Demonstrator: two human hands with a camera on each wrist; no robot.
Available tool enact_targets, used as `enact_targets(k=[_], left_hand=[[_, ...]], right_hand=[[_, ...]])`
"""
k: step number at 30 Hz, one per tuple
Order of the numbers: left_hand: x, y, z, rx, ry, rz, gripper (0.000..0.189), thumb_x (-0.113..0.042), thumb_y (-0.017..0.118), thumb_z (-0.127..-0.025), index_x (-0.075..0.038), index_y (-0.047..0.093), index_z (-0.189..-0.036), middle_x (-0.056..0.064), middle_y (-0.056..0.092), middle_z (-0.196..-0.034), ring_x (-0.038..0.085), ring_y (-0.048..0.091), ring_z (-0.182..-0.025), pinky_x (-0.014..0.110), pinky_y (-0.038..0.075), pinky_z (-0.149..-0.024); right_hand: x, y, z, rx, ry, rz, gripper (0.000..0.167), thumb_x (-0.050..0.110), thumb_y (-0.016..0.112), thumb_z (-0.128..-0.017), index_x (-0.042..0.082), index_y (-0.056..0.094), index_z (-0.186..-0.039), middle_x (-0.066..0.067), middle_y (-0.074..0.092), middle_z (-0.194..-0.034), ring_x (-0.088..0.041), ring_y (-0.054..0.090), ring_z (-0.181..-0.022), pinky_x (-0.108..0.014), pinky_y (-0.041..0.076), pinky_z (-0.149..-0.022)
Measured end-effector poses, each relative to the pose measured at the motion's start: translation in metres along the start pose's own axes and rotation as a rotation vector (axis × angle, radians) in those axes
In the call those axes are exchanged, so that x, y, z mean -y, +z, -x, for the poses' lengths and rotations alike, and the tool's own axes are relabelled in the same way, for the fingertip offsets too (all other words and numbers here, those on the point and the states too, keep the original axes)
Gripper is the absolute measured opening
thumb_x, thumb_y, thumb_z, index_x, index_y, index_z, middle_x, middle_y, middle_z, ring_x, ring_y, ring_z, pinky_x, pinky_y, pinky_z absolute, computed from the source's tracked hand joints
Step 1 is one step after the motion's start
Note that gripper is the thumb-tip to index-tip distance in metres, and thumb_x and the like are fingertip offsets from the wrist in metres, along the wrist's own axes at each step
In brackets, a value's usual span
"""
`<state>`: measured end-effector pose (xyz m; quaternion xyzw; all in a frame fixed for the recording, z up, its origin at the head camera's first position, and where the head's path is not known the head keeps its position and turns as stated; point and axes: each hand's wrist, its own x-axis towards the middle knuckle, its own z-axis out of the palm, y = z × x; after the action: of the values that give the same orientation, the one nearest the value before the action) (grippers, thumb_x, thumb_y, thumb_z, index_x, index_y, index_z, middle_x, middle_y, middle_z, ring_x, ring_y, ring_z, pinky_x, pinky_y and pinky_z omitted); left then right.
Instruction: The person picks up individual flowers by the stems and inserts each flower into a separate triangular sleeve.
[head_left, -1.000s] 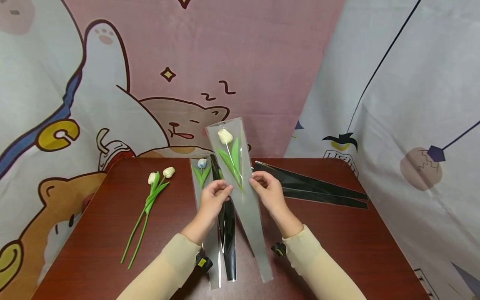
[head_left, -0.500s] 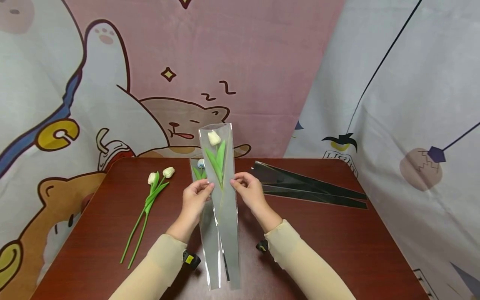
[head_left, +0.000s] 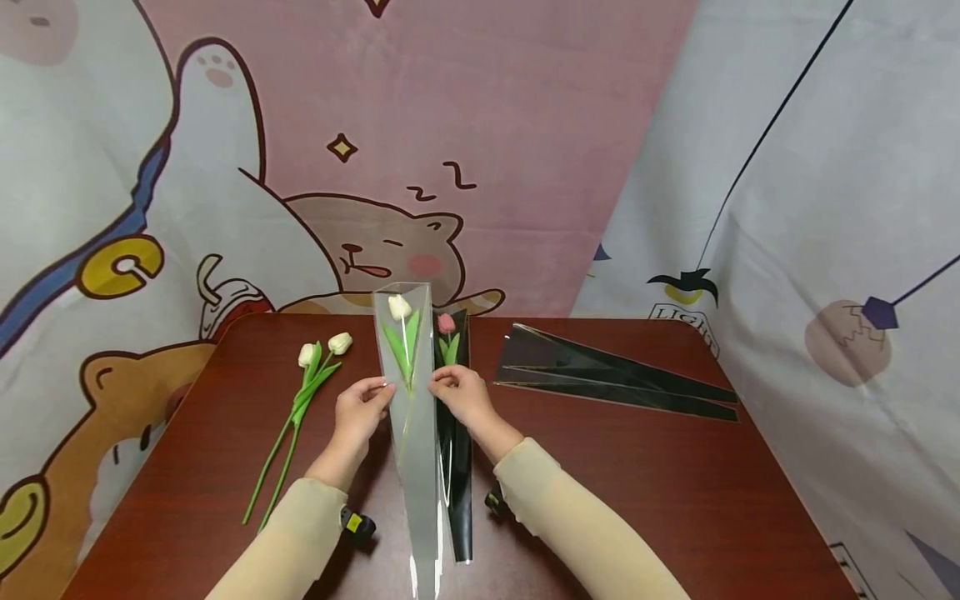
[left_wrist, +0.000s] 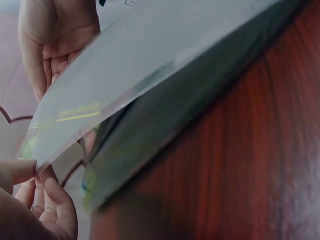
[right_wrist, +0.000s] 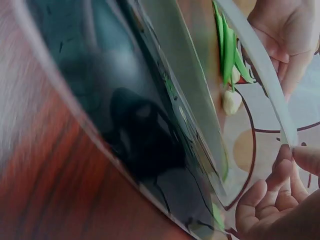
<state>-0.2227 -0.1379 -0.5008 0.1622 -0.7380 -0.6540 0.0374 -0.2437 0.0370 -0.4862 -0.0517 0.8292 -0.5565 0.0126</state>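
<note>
My left hand (head_left: 358,418) pinches the left edge of a grey-backed clear flower sleeve (head_left: 422,492), and my right hand (head_left: 467,400) pinches its right edge. Inside the sleeve lies a white tulip (head_left: 400,307) with green leaves. Both wrist views show thumb and fingers gripping the sleeve's edges, its film bowed and raised over the sleeves below. A pink tulip (head_left: 447,323) in a black sleeve (head_left: 462,467) lies on the table, just right of the held one. The blue tulip's grey sleeve is covered by the held sleeve in the head view.
Two loose white tulips (head_left: 300,408) with crossed stems lie on the table's left side. Black flat sleeves (head_left: 607,375) fan out at the back right. The brown table (head_left: 600,483) ends at a printed cloth backdrop (head_left: 540,150).
Both hands have carried the sleeved white tulip left and lowered it, turning it from a slant to nearly straight. It now covers the blue tulip's sleeve, and the pink tulip shows.
</note>
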Motion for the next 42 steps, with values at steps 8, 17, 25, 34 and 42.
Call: enact_targets(k=[8,17,25,34,42], left_hand=[[0.021,-0.015,-0.011,-0.055,-0.067,-0.081,0.028,-0.017,0.066,-0.088,-0.001,0.064,-0.111,0.002,0.063,-0.084,0.006,0.057,-0.067,0.027,0.052,-0.063],[0.03,-0.022,-0.02,-0.035,-0.134,-0.152,0.04,-0.011,0.059,-0.09,0.002,0.056,-0.127,0.021,0.064,-0.11,0.007,0.06,-0.074,0.025,0.054,-0.065],[0.024,-0.02,-0.022,-0.052,-0.046,-0.303,0.042,-0.004,0.053,-0.084,-0.003,0.058,-0.126,0.02,0.062,-0.11,0.024,0.06,-0.087,0.022,0.048,-0.063],[0.014,-0.021,-0.027,0.044,-0.062,-0.399,0.049,-0.012,0.051,-0.087,-0.001,0.049,-0.135,0.024,0.051,-0.13,0.032,0.051,-0.105,0.032,0.046,-0.073],[0.01,-0.019,-0.03,0.133,-0.036,-0.434,0.055,-0.02,0.052,-0.092,0.0,0.039,-0.141,0.025,0.037,-0.144,0.038,0.036,-0.132,0.049,0.039,-0.102]], right_hand=[[-0.002,0.027,-0.01,0.142,0.09,0.049,0.028,0.008,0.063,-0.085,0.009,0.066,-0.113,-0.001,0.061,-0.079,-0.008,0.047,-0.06,-0.022,0.04,-0.055],[-0.005,0.047,-0.02,0.156,0.107,0.23,0.033,0.007,0.061,-0.085,0.009,0.064,-0.118,0.005,0.051,-0.067,-0.007,0.042,-0.058,-0.019,0.034,-0.053],[-0.003,0.052,-0.023,0.06,0.004,0.309,0.036,0.003,0.053,-0.082,0.006,0.066,-0.115,-0.003,0.066,-0.081,-0.01,0.045,-0.066,-0.017,0.033,-0.058],[-0.003,0.055,-0.02,0.116,0.035,0.344,0.035,0.007,0.057,-0.084,0.011,0.066,-0.119,0.002,0.07,-0.093,-0.012,0.059,-0.086,-0.019,0.043,-0.066],[0.001,0.049,-0.014,0.201,-0.007,0.351,0.043,0.006,0.059,-0.082,0.01,0.062,-0.125,-0.004,0.067,-0.116,-0.019,0.06,-0.11,-0.028,0.05,-0.084]])
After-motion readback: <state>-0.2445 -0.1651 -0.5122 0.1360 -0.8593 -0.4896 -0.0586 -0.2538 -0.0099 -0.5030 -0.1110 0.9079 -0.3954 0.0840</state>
